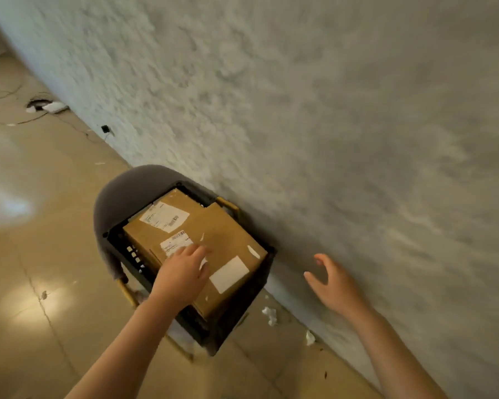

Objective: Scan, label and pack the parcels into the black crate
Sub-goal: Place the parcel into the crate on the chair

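Note:
A black crate [242, 318] sits on a grey chair [121, 194] beside the wall. A brown cardboard parcel [213, 226] with white labels lies on top of the crate, filling its opening. Behind it, the corner of a second brown parcel [175, 197] shows. My left hand [185, 267] rests flat on the top parcel's near edge, fingers spread over a label. My right hand [330, 279] hovers to the right of the crate, fingers apart and empty, close to the wall.
A rough grey-white wall [329, 110] runs diagonally along the right. The tan tiled floor [41, 254] holds scraps of white paper [270, 313] by the wall foot. Cables and a white device [52, 106] lie at the far left.

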Action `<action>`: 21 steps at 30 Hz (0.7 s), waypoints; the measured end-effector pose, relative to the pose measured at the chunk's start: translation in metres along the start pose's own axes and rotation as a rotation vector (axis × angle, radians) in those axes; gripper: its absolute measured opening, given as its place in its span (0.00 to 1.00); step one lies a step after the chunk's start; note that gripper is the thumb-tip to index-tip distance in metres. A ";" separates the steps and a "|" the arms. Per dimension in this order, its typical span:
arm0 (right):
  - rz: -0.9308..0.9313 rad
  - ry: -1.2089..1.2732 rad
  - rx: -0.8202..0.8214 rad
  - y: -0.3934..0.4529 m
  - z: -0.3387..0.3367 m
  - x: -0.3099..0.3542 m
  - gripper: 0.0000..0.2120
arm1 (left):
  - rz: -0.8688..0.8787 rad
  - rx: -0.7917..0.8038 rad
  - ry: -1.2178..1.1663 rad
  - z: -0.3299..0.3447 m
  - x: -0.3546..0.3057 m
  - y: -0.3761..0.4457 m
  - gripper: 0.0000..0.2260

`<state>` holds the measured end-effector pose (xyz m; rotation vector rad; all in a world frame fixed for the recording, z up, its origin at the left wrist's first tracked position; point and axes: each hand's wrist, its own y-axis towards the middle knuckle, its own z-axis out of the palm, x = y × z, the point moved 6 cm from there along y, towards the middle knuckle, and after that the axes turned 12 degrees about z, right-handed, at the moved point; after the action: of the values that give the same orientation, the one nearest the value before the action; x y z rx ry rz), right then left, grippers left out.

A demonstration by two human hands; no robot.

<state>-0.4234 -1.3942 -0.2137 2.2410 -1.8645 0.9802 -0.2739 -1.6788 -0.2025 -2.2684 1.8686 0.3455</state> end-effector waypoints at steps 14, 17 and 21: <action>0.462 0.193 -0.619 -0.344 -0.172 -0.319 0.23 | 0.862 -0.023 -0.099 0.035 -0.426 -0.063 0.13; 0.571 0.216 -0.680 -0.439 -0.192 -0.387 0.22 | 1.014 -0.037 -0.188 0.049 -0.533 -0.118 0.17; 0.709 0.211 -0.765 -0.558 -0.206 -0.464 0.22 | 1.207 0.010 -0.288 0.080 -0.660 -0.194 0.16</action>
<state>-0.0360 -0.7577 -0.0955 1.0321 -2.4021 0.3757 -0.2086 -0.9993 -0.0879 -0.7390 2.7593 0.7291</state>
